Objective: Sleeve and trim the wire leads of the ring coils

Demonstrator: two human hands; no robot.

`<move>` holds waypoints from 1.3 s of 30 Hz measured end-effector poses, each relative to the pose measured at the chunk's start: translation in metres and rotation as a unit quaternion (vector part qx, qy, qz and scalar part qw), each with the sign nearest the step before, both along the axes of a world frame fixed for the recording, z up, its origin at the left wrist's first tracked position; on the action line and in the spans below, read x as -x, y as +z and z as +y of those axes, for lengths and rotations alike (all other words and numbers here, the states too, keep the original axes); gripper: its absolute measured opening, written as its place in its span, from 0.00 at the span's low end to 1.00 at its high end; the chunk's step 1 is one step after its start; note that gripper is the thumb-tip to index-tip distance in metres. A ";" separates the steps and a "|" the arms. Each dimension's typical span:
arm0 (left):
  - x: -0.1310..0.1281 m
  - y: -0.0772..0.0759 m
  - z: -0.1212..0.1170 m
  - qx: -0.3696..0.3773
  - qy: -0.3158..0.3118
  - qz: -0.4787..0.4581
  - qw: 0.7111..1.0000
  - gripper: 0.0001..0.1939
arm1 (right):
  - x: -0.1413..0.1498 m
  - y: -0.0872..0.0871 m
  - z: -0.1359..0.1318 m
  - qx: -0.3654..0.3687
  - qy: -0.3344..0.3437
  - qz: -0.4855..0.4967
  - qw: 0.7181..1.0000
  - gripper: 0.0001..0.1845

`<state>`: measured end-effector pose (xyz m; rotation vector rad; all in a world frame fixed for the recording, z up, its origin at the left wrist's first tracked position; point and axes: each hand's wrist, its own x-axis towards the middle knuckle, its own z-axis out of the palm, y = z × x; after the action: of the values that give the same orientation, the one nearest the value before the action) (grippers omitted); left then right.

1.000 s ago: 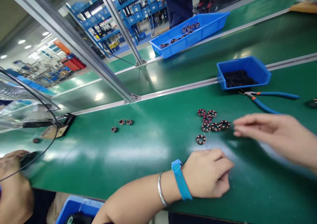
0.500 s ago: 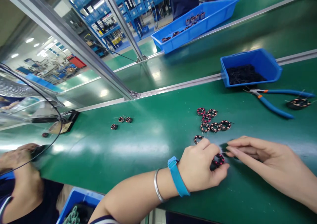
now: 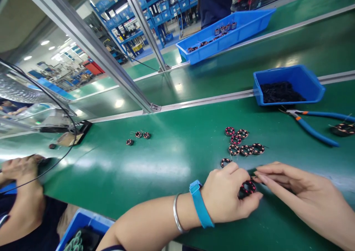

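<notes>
Fingers point(image 3: 242, 174) of the left hand point(image 3: 225, 195) are clamped, with the thumb point(image 3: 250, 204), on a wound ring point(image 3: 245, 193). The right hand point(image 3: 305, 189) is positioned just right of the ring, its thumb and forefinger tips nearly meeting at the ring's edge; whether anything is pinched between them cannot be told. For good work, the ring should be held steady, the right fingertips confined to its edge, and the windings spared hard pressure. Seven loose rings point(image 3: 240, 150) lie beyond the held ring on the green bench point(image 3: 177, 184). Pliers point(image 3: 314, 132), handles spread, lie beyond and right of it; a blue bin point(image 3: 310, 81) of dark pieces point(image 3: 281, 92) stands farther beyond. Three small rings point(image 3: 146, 135) lie well to its left.
</notes>
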<state>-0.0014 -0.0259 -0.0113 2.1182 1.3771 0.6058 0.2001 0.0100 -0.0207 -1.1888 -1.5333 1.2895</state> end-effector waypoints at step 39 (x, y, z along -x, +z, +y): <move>0.002 0.001 -0.004 0.073 -0.009 -0.021 0.997 0.14 | -0.004 -0.008 -0.001 -0.334 0.141 -0.119 0.924 0.13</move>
<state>-0.0031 -0.0303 -0.0102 1.9896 1.3369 0.5228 0.2044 0.0092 -0.0285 -0.7064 -2.1530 0.6843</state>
